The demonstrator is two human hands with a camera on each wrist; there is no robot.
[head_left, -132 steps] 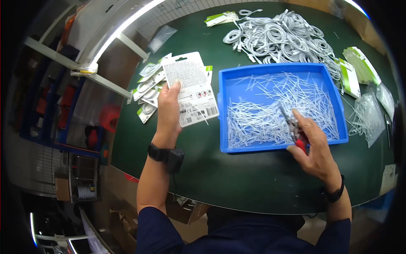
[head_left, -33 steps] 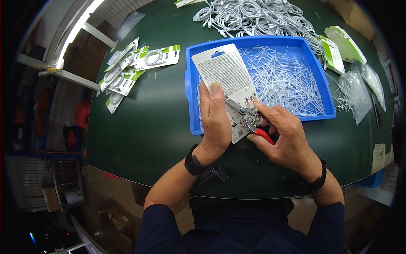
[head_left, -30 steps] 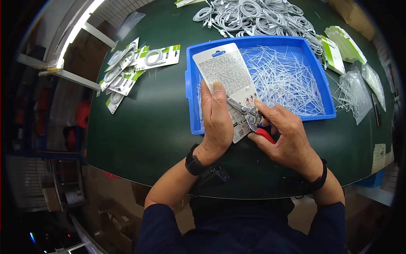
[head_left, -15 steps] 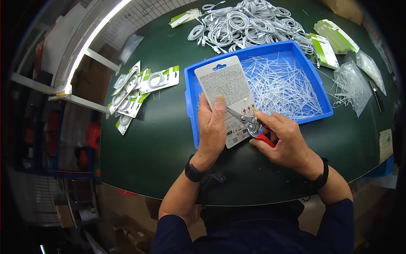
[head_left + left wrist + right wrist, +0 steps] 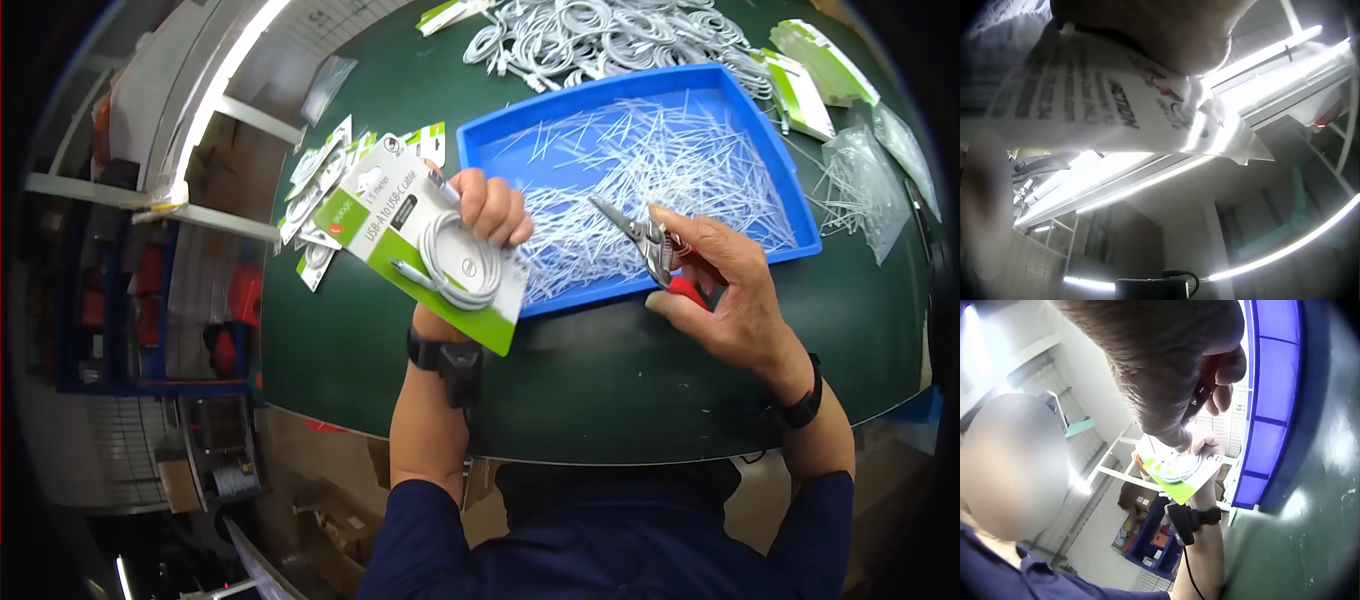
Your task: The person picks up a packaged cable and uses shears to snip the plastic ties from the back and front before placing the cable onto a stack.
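A white and green card (image 5: 388, 225) with a coiled white cable (image 5: 462, 262) on its front is gripped by my left hand (image 5: 492, 207), whose fingers curl over its edge. The card's printed back (image 5: 1072, 94) shows in the left wrist view. My right hand (image 5: 735, 290) holds red-handled cutters (image 5: 655, 250), their blades pointing up and left above the blue tray (image 5: 640, 82). White ties (image 5: 700, 160) fill much of that tray. In the right wrist view my right hand (image 5: 1166, 356) grips the red handles, and the card (image 5: 1179, 478) is in the other hand beyond.
Behind the tray lies a heap of white cables (image 5: 610, 35). Carded cables (image 5: 325, 180) are stacked at the table's left. Green and white cards (image 5: 800, 95) and a plastic bag of ties (image 5: 865, 190) lie on the right.
My left hand has moved left off the tray and turned the card from its back to its cable side. The cutters have come away from the card, rightward.
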